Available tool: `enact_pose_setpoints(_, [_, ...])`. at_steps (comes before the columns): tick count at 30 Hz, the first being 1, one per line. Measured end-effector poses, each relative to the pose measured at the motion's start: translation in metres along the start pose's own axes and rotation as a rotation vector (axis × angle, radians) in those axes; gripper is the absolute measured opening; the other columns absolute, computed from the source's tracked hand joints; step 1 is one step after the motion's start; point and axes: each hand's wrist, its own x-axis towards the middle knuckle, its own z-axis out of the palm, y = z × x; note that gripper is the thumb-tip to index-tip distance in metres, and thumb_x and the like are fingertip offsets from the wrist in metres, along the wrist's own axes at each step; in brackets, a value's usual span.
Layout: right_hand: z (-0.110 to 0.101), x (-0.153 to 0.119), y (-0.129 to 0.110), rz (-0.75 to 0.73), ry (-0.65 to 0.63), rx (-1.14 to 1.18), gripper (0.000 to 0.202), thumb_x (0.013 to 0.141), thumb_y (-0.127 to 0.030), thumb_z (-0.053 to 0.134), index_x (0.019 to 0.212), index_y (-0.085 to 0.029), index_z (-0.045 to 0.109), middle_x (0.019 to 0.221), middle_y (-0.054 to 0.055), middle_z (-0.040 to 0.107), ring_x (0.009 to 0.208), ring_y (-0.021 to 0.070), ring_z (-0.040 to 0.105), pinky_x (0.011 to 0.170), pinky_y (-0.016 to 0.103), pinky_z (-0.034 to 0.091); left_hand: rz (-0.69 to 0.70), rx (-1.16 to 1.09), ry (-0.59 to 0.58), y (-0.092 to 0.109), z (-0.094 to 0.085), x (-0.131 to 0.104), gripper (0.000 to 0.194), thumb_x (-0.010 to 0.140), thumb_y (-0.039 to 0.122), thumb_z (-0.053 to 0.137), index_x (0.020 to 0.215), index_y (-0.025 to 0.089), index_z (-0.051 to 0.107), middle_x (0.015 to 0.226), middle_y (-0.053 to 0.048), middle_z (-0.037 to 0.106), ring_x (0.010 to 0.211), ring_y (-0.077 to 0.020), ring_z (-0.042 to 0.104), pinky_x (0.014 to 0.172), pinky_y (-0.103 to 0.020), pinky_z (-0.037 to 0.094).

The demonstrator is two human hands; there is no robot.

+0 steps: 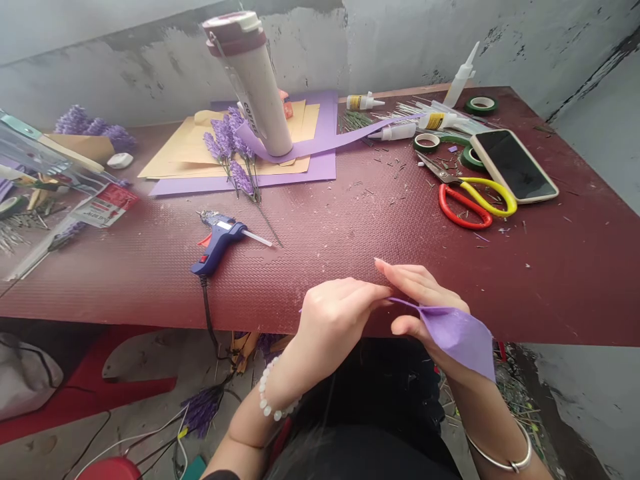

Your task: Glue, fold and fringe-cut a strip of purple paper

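Twisting looks to be the step in hand: the left hand (335, 310) pinches the thin end of a purple piece (457, 337), while the right hand (433, 287), thumb and fingers parted, lies under its broad part by the near edge of the tabletop (320, 233). Next, a steady pinch seems called for.

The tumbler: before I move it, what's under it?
Around the foot of the tumbler show a purple strip and tan sheets, atop a larger purple sheet. Whatever it covers is hidden.
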Motion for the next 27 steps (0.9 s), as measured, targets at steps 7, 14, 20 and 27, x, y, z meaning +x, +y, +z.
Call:
enact_pose_setpoints(7, [0.003,0.001,0.002,-0.053,0.022,0.015,0.040,0.104,-0.048,0.075,0.144,-0.045,0.077,0.133,0.002,0.088,0.118,0.0262,0.083,0.101,0.043,0.072,0.031,-0.038,0.004,0.003,0.002,0.001,0.036,0.119,0.021,0.052,0.093,0.015,0.076,0.077,0.000,0.082,0.066,-0.0110,0.076,0.067,-0.023,0.057])
enact_pose_setpoints(14, [0.006,0.004,-0.002,-0.057,0.026,0.019,0.034,0.108,-0.050,0.071,0.140,-0.045,0.080,0.128,0.002,0.089,0.116,0.0269,0.085,0.101,0.046,0.073,0.013,-0.013,-0.018,0.003,0.002,0.001,0.039,0.119,0.023,0.053,0.087,0.018,0.074,0.075,0.001,0.081,0.064,-0.0109,0.076,0.067,-0.022,0.058])
enact_pose_setpoints(20, [0.000,0.000,0.000,0.074,-0.009,-0.071,0.066,0.095,-0.079,0.069,0.148,-0.039,0.077,0.140,0.007,0.085,0.120,0.0308,0.081,0.103,0.046,0.071,-0.013,-0.039,-0.022,-0.002,-0.003,-0.003,0.024,0.114,0.012,0.060,0.100,0.016,0.079,0.086,-0.001,0.087,0.072,-0.0123,0.081,0.071,-0.022,0.061])
enact_pose_setpoints(27, [0.005,-0.013,0.019,0.027,0.086,0.015,0.097,0.088,-0.081,0.080,0.172,-0.042,0.052,0.155,0.010,0.077,0.133,0.0323,0.076,0.111,0.050,0.064,-0.085,0.007,-0.025,-0.010,-0.015,-0.003,0.021,0.113,0.013,0.062,0.103,0.017,0.080,0.087,-0.001,0.087,0.074,-0.0110,0.081,0.072,-0.019,0.061])
